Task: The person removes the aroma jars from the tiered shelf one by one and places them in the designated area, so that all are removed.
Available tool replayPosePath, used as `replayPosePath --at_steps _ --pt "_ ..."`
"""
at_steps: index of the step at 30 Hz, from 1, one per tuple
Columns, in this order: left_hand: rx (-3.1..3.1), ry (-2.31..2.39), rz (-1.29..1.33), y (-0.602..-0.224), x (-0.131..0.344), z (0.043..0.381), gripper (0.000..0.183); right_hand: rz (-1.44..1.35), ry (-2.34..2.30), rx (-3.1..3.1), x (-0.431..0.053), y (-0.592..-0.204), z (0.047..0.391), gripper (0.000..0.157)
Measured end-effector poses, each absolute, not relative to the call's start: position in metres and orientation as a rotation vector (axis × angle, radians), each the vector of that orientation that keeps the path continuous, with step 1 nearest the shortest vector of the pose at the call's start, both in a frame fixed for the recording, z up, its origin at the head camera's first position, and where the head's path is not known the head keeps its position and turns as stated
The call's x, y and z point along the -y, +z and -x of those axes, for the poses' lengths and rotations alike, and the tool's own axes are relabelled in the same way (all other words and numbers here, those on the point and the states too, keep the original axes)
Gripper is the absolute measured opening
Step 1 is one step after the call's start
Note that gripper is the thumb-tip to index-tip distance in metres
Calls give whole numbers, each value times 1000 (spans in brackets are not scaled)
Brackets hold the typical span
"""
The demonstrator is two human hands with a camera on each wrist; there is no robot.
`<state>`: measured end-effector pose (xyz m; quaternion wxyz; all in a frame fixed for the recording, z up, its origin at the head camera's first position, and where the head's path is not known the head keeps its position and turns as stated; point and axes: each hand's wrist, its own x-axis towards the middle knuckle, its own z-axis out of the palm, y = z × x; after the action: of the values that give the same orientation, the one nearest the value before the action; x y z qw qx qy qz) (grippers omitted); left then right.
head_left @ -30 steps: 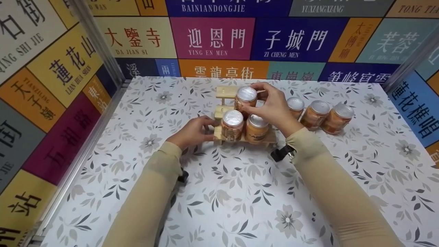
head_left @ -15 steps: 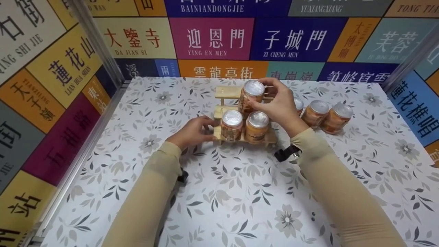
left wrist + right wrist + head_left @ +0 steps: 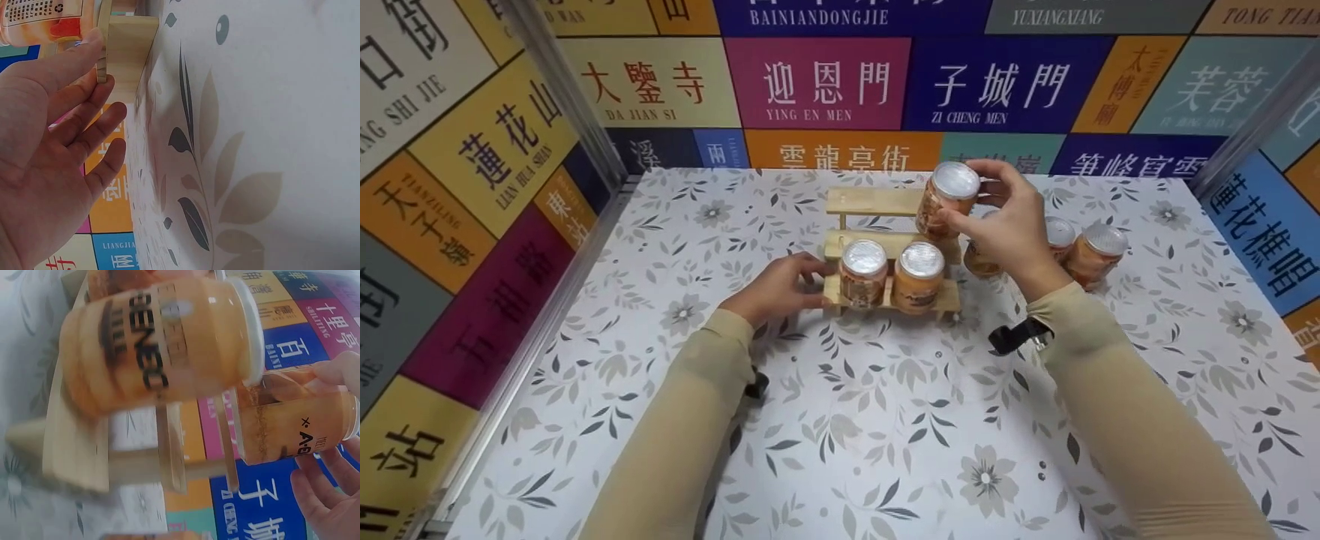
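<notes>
My right hand (image 3: 1009,225) grips a clear jar of orange contents with a silver lid (image 3: 945,202), thumb in front and fingers behind. The jar is raised at the right end of a three-step wooden rack (image 3: 870,200); the right wrist view shows this held jar (image 3: 292,422) away from the steps. Two similar jars, a left one (image 3: 863,276) and a right one (image 3: 919,279), stand on the lowest step. At the rack's left end, my left hand (image 3: 780,289) pinches the lowest board, thumb and index finger at its edge in the left wrist view.
Three more jars stand on the table right of the rack: one (image 3: 981,259) partly behind my right hand, another (image 3: 1060,231) beside it, and a rightmost one (image 3: 1096,255). Lettered panels (image 3: 817,82) wall the back and sides of the flower-patterned table (image 3: 840,442).
My right hand has lifted the jar off the rack's middle and carried it right and upward. My left hand stays at the rack's left end, and the two front jars have not moved.
</notes>
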<state>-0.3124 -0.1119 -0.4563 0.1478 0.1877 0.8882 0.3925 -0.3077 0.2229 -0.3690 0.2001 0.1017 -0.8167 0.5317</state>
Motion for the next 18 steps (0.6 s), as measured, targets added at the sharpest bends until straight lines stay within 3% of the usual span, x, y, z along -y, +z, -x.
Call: replayPosePath --at_steps 18 --pt "-2564 1126 -565 -456 112 312 51 -169 1372 2417 -287 -394 273 64"
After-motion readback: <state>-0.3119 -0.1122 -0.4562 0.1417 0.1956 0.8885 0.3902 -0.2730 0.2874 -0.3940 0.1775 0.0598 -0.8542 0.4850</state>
